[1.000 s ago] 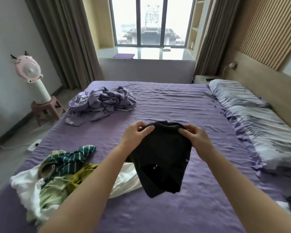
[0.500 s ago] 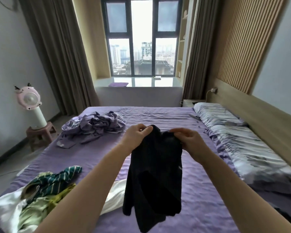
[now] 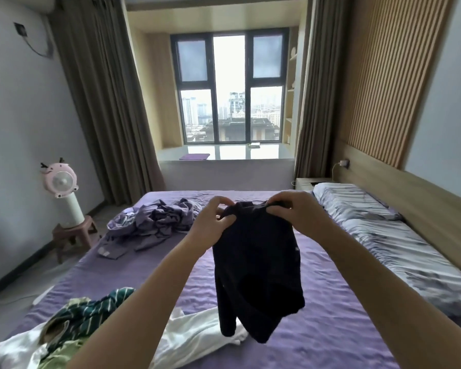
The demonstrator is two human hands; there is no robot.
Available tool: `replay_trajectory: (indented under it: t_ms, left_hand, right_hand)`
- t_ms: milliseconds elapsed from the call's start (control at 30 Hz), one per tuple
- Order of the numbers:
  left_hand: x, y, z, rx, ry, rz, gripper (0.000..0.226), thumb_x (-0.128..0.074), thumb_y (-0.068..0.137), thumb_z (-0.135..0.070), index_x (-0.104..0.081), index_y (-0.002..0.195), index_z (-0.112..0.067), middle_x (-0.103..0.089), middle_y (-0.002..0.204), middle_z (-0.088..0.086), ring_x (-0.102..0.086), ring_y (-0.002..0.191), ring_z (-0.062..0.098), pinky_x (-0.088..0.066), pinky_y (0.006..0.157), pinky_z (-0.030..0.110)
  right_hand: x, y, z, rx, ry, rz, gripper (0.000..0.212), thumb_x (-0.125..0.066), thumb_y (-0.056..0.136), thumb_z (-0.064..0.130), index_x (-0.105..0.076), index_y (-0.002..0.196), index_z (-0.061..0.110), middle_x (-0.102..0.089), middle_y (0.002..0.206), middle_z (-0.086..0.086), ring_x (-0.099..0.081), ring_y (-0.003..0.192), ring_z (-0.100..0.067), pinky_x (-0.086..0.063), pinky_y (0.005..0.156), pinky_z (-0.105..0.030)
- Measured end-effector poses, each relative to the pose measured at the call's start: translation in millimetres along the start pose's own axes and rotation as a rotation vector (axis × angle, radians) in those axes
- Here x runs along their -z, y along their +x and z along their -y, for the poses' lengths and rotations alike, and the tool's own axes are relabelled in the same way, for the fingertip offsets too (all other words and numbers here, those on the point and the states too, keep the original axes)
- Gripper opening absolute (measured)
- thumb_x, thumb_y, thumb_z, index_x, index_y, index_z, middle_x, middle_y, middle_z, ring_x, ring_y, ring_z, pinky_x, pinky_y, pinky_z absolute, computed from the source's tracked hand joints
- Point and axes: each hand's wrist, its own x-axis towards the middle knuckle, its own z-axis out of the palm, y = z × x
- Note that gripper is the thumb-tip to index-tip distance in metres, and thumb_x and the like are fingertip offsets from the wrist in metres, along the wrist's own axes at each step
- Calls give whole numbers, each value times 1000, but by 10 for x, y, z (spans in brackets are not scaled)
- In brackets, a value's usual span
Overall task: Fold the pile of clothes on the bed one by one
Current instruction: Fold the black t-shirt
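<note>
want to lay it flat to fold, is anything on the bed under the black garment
Mostly no: the black garment, held by left hand and right hand, hangs over bare purple sheet; only the white garment reaches under its lower hem.

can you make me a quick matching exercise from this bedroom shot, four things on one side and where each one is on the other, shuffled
Things:
1. black garment
2. striped green garment
3. pink fan
4. pillow

Places:
A. on a small stool beside the bed
B. held up by the left hand and the right hand
C. at the head of the bed, by the wooden headboard
D. in the pile at the near left of the bed

Pairs: 1-B, 2-D, 3-A, 4-C
</note>
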Motion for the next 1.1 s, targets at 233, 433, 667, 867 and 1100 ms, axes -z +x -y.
replay_trajectory:
  t_ms: [233,433,667,867,1100]
  left_hand:
    - [169,46,14,-190,259,16,7,-68,84,-34,-67,88,-28,-61,98,-3,-60,89,10,-48,87,31]
    - [147,-102,142,-298,313,-234,47,-68,73,-58,-60,103,-22,-55,103,-6,-52,99,11,-45,85,28]
    - [393,49,118,-186,438,-57,14,-61,89,-21,-67,86,-8,-57,71,2,-60,80,28,-36,67,30]
    - [684,426,-206,-167,190,-4,13,-57,91,-9,-68,97,-3,-68,93,15,-59,83,21,-49,84,39]
    - [679,569,-308,-194,19,34,12,-66,88,-23,-66,78,-30,-68,71,-12,-60,58,-7,-43,52,5]
  right_hand:
    - [-191,268,308,31,-28,-37,8,-66,85,24,-68,88,17,-61,77,11,-56,75,-5,-38,66,-9]
    - [-377,425,491,-42,18,-165,15,-62,88,29,-61,88,14,-58,76,5,-52,70,-8,-36,59,-14]
    - [-288,458,455,-175,151,-257,12,-65,86,23,-62,78,15,-58,68,6,-54,67,-10,-40,60,-16]
    - [-128,372,390,-268,341,-186,15,-64,88,22,-62,82,8,-58,72,0,-53,70,-12,-41,67,-24]
    - [-149,345,388,-239,123,-168,27,-57,91,33,-60,89,6,-59,75,-4,-52,67,-12,-39,61,-23]
